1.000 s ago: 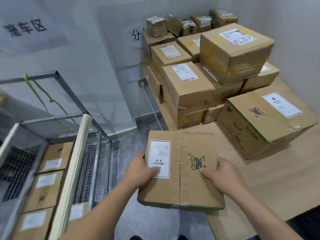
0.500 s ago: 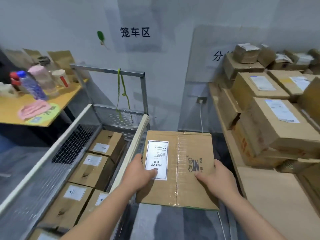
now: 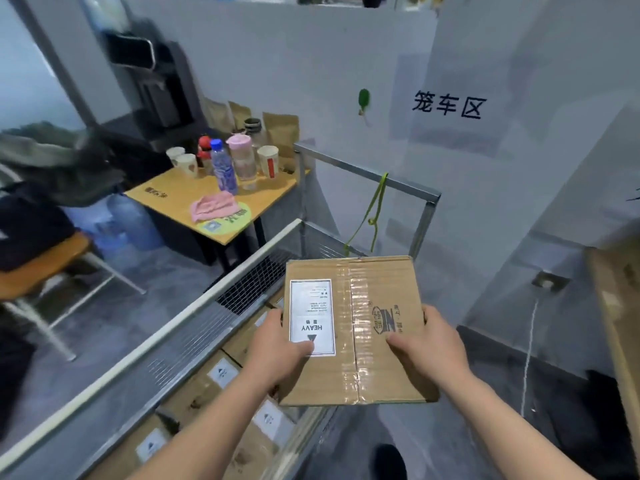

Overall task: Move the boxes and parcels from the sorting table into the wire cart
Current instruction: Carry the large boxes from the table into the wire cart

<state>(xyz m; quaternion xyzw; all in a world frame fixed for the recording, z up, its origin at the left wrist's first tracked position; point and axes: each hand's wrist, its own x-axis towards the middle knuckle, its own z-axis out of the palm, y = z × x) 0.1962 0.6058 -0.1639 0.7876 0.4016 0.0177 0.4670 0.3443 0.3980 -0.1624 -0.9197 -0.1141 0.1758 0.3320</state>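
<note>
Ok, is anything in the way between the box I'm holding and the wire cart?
Nothing visible blocks it. The left hand and right hand hold the box above the open-topped wire cart. Labelled boxes already line its floor, so it would land on them.

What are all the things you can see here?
Held box: one, brown with a white HEAVY label, above the cart.
Wire cart: one, grey metal, lower left.
Boxes in cart: several, brown, white labels.
Side table: one, yellow wood, left.
Water bottle: one, clear, blue cap, on the table.
Paper cups: three, white, on the table.
Pink cloth: one, on the table.
Left hand: grips the box's left edge.
Right hand: grips the box's right edge.
</note>
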